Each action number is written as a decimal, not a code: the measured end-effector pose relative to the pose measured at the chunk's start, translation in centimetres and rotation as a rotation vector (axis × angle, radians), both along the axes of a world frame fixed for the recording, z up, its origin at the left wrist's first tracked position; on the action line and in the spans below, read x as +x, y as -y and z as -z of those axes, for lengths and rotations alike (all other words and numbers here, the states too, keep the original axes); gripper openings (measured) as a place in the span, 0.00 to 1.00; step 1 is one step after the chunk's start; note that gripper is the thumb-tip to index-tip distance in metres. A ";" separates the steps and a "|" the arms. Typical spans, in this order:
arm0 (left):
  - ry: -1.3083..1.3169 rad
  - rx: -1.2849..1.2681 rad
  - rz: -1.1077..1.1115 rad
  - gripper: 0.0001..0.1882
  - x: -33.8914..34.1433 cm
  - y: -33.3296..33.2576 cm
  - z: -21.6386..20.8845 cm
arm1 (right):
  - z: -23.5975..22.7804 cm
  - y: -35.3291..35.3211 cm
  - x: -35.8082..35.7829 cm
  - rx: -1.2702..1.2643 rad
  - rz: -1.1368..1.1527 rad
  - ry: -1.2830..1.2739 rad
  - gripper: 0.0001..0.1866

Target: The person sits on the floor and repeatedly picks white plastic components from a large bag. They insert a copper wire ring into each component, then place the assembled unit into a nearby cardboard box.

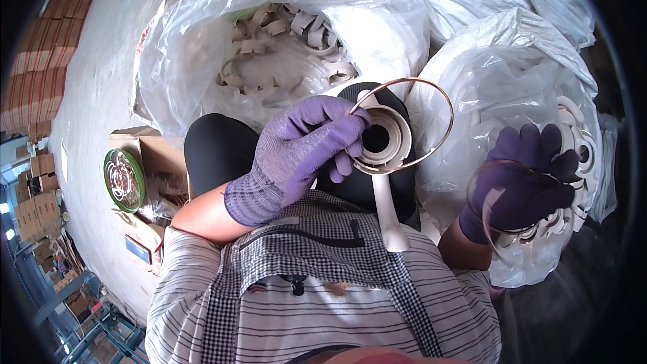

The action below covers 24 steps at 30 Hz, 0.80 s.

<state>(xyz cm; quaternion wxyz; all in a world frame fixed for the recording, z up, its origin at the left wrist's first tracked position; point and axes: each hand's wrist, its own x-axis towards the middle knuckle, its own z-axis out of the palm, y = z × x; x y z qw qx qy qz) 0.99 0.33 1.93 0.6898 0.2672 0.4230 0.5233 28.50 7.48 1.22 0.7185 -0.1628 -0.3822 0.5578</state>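
My left hand [306, 141], in a purple knit glove, is closed on the rim of a white plastic collar [403, 136] with a dark round opening. A white stem [387, 212] runs down from the collar toward my apron. A thin copper-coloured metal ring [453, 118] is pinched in the same fingers and loops out to the right. Over the right-hand bag, my gloved right hand [522, 182] has its fingers curled. Another thin metal ring [486, 212] crosses this hand and hangs beside the wrist. White plastic parts [573, 138] lie beyond and under it.
A large clear plastic bag [182, 54] ahead holds several off-white curved plastic pieces [253, 47]. A second plastic bag [448, 87] stands at the right. On the left, a green round tray [108, 168] of thin rings rests by a cardboard box [158, 155]. Stacked cartons [50, 61] stand farther left.
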 end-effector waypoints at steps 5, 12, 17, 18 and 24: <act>0.027 0.012 -0.004 0.11 0.0 0.1 0.3 | -0.3 -1.0 0.2 -0.116 -0.459 -0.163 0.16; 0.063 -0.010 -0.012 0.12 0.0 0.6 -0.1 | 2.5 -0.3 0.9 -0.169 -0.552 0.048 0.16; 0.081 -0.023 0.009 0.12 -0.1 0.5 -0.1 | 4.6 -0.9 0.1 -0.124 -0.380 0.328 0.16; 0.054 -0.027 0.012 0.13 0.0 0.4 -0.3 | 3.3 -0.7 -1.0 -0.144 -0.343 0.338 0.16; 0.082 -0.039 0.081 0.14 0.0 0.7 -1.0 | 1.2 -1.4 -3.0 0.390 -0.139 0.892 0.11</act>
